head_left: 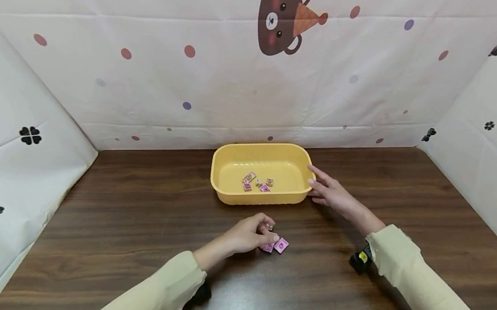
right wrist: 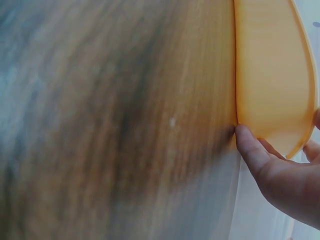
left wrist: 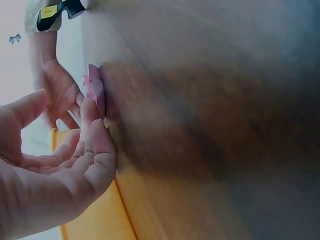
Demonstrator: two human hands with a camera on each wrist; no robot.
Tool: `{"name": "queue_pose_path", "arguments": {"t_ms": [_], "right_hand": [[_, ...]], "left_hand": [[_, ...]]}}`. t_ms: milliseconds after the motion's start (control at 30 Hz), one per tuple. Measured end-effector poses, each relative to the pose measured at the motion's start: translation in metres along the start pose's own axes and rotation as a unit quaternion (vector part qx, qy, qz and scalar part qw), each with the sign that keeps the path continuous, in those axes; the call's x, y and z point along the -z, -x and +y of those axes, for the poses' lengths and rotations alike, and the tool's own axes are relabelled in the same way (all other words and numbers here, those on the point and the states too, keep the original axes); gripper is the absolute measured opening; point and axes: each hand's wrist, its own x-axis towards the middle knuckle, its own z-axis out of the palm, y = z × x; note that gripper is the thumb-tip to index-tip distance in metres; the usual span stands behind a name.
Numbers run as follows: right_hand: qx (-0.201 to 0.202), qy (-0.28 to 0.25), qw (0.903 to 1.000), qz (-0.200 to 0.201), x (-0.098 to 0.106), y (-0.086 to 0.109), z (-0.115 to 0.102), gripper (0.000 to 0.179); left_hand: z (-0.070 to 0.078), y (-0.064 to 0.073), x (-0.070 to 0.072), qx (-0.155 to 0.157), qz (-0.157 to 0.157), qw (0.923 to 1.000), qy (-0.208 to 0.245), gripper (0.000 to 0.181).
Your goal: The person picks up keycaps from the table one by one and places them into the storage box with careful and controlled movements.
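My left hand (head_left: 248, 234) is low over the table, its fingertips right at several small pink tile-like pieces (head_left: 281, 245). In the left wrist view the thumb stands apart from the loosely bent fingers (left wrist: 100, 145), which overlap a pink piece (left wrist: 95, 82). A small pale piece (head_left: 270, 227) shows by the fingertips in the head view. My right hand (head_left: 334, 197) is at the right end of a yellow bin (head_left: 265, 196), fingers spread along its rim and outer wall. The right wrist view shows one finger (right wrist: 252, 147) low by the bin's base. Inside the bin lie several small pink and tan pieces (head_left: 249, 177).
The dark wood table (head_left: 151, 212) meets a white patterned cloth (head_left: 217, 74) behind the bin. Similar cloth walls (head_left: 15, 174) rise on the left and right sides.
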Motion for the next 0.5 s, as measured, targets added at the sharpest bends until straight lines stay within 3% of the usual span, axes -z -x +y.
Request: {"name": "queue_pose_path", "arguments": {"t_ms": [300, 500], "right_hand": [[0.002, 0.005, 1.0, 0.001, 0.0, -0.0004, -0.0004, 0.058], [0.003, 0.004, 1.0, 0.0, 0.0, -0.001, 0.0, 0.058]], "left_hand": [[-0.0018, -0.0058, -0.0009, 0.015, -0.012, 0.9991, -0.037, 0.029], [-0.0021, -0.0083, -0.0003, -0.015, -0.019, 0.9907, -0.134, 0.029]]}}
